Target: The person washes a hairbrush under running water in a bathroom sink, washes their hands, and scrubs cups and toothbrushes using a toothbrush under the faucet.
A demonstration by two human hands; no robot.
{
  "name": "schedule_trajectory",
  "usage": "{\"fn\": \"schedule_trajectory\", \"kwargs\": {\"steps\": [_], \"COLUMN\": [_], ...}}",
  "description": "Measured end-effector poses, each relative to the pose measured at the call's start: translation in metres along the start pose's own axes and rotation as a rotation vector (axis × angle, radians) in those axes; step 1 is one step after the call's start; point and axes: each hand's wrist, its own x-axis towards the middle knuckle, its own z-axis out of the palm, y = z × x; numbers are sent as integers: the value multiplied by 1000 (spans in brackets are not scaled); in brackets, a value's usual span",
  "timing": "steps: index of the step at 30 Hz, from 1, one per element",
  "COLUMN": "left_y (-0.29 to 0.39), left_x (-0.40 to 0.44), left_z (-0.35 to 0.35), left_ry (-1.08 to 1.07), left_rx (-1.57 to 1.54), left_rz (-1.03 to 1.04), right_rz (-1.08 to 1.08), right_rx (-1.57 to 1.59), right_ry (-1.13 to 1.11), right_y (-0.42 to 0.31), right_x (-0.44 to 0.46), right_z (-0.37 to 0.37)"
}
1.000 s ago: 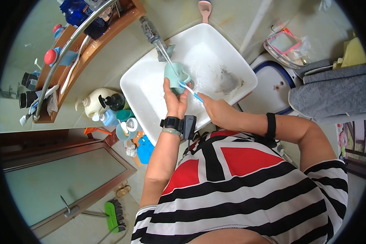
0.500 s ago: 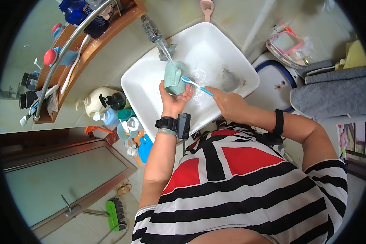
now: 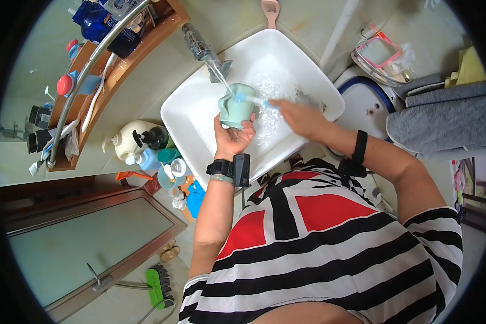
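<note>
A pale green cup (image 3: 238, 112) is held over the white sink (image 3: 191, 116), its handle toward the left. My left hand (image 3: 234, 138) grips the cup from below. Water runs from the faucet (image 3: 196, 43) onto the cup's upper part. My right hand (image 3: 299, 117) is closed on the handle of a blue and white toothbrush (image 3: 258, 101), whose head lies against the cup near the stream. Motion blurs the brush and the fingers of my right hand.
Pump bottles (image 3: 155, 138) and other containers stand left of the sink. A wooden shelf (image 3: 146, 46) with a metal rail is at the upper left. Right of the sink are a blue-rimmed basin (image 3: 387, 100) and grey towels (image 3: 443, 119). A green brush (image 3: 155, 286) is low on the left.
The cup has turned in my left hand, so its handle now points left. My right hand has moved the toothbrush up and left onto the cup, from beside it half a second ago.
</note>
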Motion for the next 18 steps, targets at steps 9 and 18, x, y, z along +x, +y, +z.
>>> {"fn": "schedule_trajectory", "kwargs": {"steps": [9, 18], "left_y": [0, 0], "left_x": [2, 3], "left_z": [-4, -10], "left_ry": [41, 69], "left_rx": [-109, -168], "left_rz": [-34, -59], "right_rz": [-85, -3], "right_rx": [34, 161], "right_ry": [167, 132], "right_y": [9, 7], "right_x": [8, 7], "right_z": [16, 13]}}
